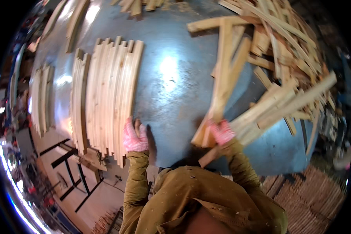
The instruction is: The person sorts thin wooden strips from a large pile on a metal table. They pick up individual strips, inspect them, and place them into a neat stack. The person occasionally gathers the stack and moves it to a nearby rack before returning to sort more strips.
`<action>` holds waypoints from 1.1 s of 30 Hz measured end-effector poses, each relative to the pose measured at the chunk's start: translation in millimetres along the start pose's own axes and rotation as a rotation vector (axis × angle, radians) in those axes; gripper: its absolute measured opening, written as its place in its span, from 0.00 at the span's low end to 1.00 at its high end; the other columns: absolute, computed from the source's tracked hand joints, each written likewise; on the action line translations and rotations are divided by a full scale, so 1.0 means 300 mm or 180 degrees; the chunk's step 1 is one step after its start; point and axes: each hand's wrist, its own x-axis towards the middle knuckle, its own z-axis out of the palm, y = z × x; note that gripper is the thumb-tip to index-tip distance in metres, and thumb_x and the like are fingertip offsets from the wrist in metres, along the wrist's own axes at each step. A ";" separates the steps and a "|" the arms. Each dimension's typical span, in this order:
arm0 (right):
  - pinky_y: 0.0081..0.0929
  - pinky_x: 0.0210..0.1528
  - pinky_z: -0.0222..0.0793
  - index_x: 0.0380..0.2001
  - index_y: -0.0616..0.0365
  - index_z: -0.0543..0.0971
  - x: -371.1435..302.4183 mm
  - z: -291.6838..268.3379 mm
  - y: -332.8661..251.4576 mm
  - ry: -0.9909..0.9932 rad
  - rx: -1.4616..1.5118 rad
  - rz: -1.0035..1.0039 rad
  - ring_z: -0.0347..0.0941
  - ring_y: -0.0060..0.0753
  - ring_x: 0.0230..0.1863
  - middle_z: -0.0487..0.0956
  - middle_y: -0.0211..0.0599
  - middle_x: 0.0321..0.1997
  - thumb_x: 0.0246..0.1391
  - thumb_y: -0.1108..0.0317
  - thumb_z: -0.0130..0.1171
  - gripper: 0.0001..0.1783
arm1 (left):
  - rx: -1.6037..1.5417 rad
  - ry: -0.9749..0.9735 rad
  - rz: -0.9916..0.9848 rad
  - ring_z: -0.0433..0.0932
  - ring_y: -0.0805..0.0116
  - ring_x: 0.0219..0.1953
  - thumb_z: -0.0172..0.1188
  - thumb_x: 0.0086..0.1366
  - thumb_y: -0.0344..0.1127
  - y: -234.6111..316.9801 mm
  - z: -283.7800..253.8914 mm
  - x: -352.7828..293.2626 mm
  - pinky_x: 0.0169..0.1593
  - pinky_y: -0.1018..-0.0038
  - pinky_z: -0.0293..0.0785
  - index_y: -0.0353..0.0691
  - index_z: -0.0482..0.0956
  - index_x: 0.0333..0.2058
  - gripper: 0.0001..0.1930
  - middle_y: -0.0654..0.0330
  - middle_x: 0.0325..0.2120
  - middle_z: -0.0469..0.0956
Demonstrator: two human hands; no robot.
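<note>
My left hand (136, 136), in a pink-and-white glove, rests against the right edge of a row of pale wooden strips (112, 93). Its fingers are apart and touch the outermost strip near its close end. The row lies side by side, with slightly uneven ends. In a matching glove, my right hand (221, 132) is closed around the near end of a wooden strip (221, 74) that points away from me. Other boards (238, 66) cross beside and beneath that strip, and which pieces the fingers enclose is partly hidden.
A blue-grey metal table (171, 113) carries everything. At the right lies a tangled heap of wood offcuts (284, 43), with loose boards (277, 109) jutting toward me. Smaller strip stacks (80, 101) stand to the left. Black metal frames (76, 171) are beyond the table's left front edge.
</note>
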 end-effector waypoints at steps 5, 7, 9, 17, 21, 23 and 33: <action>0.47 0.45 0.72 0.42 0.57 0.75 -0.183 0.129 -0.033 -0.0830 -0.1751 0.0456 0.76 0.55 0.44 0.80 0.51 0.41 0.55 0.41 0.54 0.28 | -0.2934 -0.2945 -0.1122 0.79 0.56 0.43 0.58 0.65 0.41 0.251 0.208 -0.093 0.46 0.69 0.76 0.37 0.70 0.55 0.23 0.44 0.48 0.75; 0.47 0.45 0.72 0.44 0.57 0.75 -0.223 0.132 -0.040 -0.1158 -0.1862 -0.0089 0.77 0.55 0.42 0.81 0.49 0.40 0.56 0.42 0.53 0.28 | -0.2418 -0.3283 -0.1306 0.79 0.58 0.39 0.61 0.62 0.44 0.285 0.303 -0.104 0.43 0.70 0.76 0.34 0.66 0.59 0.31 0.48 0.42 0.78; 0.48 0.45 0.72 0.46 0.57 0.75 -0.244 0.116 -0.119 -0.1425 -0.1790 -0.0279 0.77 0.54 0.42 0.81 0.49 0.40 0.56 0.45 0.55 0.27 | -0.2643 -0.3410 -0.1754 0.80 0.60 0.35 0.63 0.60 0.42 0.242 0.349 -0.129 0.39 0.69 0.77 0.31 0.64 0.60 0.33 0.51 0.37 0.81; 0.43 0.65 0.59 0.69 0.62 0.45 0.109 0.210 -0.054 0.1375 -0.2221 0.0370 0.61 0.57 0.64 0.57 0.55 0.69 0.37 0.44 0.71 0.64 | -0.6169 -0.3011 -0.2873 0.75 0.67 0.29 0.53 0.67 0.53 0.049 0.171 -0.049 0.33 0.70 0.76 0.32 0.68 0.55 0.30 0.54 0.34 0.78; 0.41 0.50 0.75 0.67 0.63 0.53 0.122 0.190 0.025 0.1137 0.1196 0.0530 0.76 0.53 0.45 0.70 0.53 0.58 0.40 0.70 0.66 0.50 | -0.6300 -0.2503 -0.3276 0.75 0.68 0.31 0.49 0.71 0.50 0.001 0.124 -0.002 0.36 0.73 0.76 0.34 0.69 0.55 0.25 0.56 0.35 0.77; 0.42 0.46 0.78 0.62 0.65 0.61 0.168 0.120 0.232 -0.0421 0.3883 -0.0018 0.76 0.46 0.41 0.73 0.52 0.52 0.41 0.77 0.62 0.41 | -0.5176 -0.1950 -0.2935 0.78 0.65 0.36 0.60 0.65 0.34 -0.038 0.120 0.004 0.41 0.69 0.79 0.31 0.69 0.54 0.22 0.56 0.37 0.78; 0.38 0.52 0.73 0.54 0.65 0.72 0.143 0.304 -0.061 -0.0007 0.1351 -0.0111 0.78 0.46 0.46 0.80 0.52 0.45 0.57 0.63 0.57 0.24 | -0.6643 -0.2691 -0.2892 0.75 0.72 0.22 0.50 0.70 0.48 -0.060 0.057 0.069 0.18 0.78 0.72 0.30 0.67 0.54 0.25 0.57 0.27 0.76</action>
